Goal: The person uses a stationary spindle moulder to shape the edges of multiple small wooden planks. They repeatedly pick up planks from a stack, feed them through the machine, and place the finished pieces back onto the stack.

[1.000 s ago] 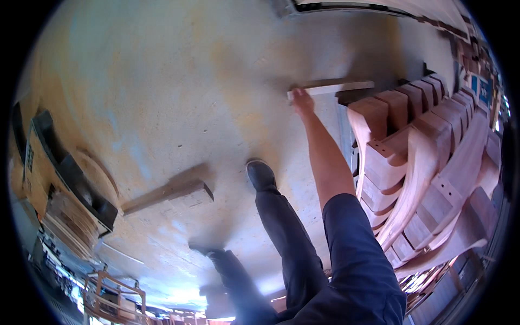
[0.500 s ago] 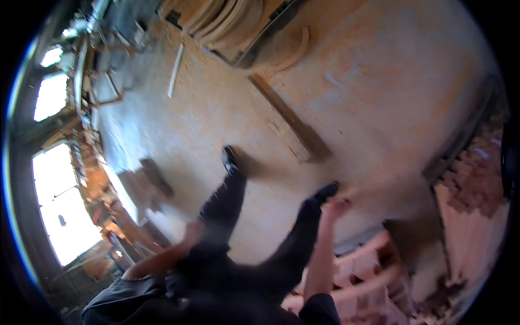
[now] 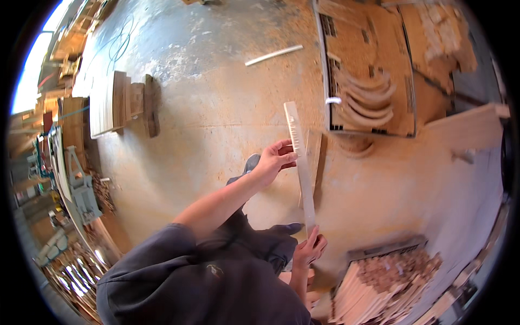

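A long, narrow, pale wooden strip (image 3: 305, 187) runs up and away from me, with a row of light, rough nicks or slots along its far part. My left hand (image 3: 275, 161) is closed around the strip's edge about midway, thumb on the near face and fingers behind. At the near end, my right hand (image 3: 310, 250) grips the strip with bent fingers. A wooden plank (image 3: 311, 142) lies on the floor beneath it, partly hidden by the strip.
Ahead to the right stands a low sawdust-covered platform (image 3: 398, 103) bearing several curved wooden pieces (image 3: 368, 100). Stacked boards (image 3: 105, 105) stand at left, near a grey machine (image 3: 82, 189). Piled wooden lengths (image 3: 368, 287) lie at lower right. A white strip (image 3: 273, 55) rests on the floor.
Both hands were apart and low, with no strip visible in them; now both hold the wooden strip in front of me. The view has turned, so the curved pieces appear farther right.
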Available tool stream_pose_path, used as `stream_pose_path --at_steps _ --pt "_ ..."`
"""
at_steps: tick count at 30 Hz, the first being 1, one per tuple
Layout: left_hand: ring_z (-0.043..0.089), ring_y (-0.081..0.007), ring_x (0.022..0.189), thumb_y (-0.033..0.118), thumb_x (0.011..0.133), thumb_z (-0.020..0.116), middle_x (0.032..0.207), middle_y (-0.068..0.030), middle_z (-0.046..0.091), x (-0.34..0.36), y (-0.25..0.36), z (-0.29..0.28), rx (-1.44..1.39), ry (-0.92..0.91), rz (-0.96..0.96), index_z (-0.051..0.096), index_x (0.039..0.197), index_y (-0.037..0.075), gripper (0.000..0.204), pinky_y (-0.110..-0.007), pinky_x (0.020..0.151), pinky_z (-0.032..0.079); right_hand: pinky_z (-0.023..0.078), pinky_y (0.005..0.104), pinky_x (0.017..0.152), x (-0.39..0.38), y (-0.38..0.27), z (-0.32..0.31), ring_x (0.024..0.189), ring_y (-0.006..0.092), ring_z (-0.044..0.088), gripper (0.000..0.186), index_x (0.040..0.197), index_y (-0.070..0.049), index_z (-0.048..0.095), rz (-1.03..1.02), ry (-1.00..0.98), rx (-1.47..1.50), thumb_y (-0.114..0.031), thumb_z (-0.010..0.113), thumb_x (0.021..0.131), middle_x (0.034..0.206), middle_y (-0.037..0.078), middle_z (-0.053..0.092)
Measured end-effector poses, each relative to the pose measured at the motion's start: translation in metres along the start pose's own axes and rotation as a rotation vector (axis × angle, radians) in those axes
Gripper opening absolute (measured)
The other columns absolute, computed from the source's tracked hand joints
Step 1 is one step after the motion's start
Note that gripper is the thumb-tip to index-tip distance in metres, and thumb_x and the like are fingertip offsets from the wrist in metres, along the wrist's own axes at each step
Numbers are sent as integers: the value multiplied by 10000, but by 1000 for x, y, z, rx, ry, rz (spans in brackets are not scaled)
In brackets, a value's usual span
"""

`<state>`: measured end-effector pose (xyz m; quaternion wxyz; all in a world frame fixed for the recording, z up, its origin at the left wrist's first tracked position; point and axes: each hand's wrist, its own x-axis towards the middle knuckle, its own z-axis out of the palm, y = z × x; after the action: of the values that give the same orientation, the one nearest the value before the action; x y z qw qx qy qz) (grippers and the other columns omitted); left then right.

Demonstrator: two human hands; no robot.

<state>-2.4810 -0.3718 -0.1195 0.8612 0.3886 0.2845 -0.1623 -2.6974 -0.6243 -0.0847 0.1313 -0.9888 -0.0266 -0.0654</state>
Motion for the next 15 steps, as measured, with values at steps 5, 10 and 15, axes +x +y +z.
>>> stream_pose_path --at_steps 5,10,15 --pt "759 -147 954 120 1008 771 1077 -44 780 38 100 -38 57 224 20 717 1188 45 202 -350 829 650 527 501 780 101 -57 -1 902 373 601 623 1465 -89 661 -171 35 -9 95 574 876 1044 155 559" --pt "767 -153 833 297 1035 756 987 -62 779 79 159 -53 -20 357 7 719 1057 39 261 -368 742 658 527 490 764 180 -71 16 898 362 608 616 1451 -111 683 -252 8 36 80 591 872 1019 142 549" --pt "781 -204 807 419 1070 689 982 -95 789 153 230 -82 -234 561 26 701 1084 28 391 -365 720 648 534 461 740 282 -81 58 874 338 614 609 1414 -132 719 -358 -47 143 65 638 844 978 113 545"
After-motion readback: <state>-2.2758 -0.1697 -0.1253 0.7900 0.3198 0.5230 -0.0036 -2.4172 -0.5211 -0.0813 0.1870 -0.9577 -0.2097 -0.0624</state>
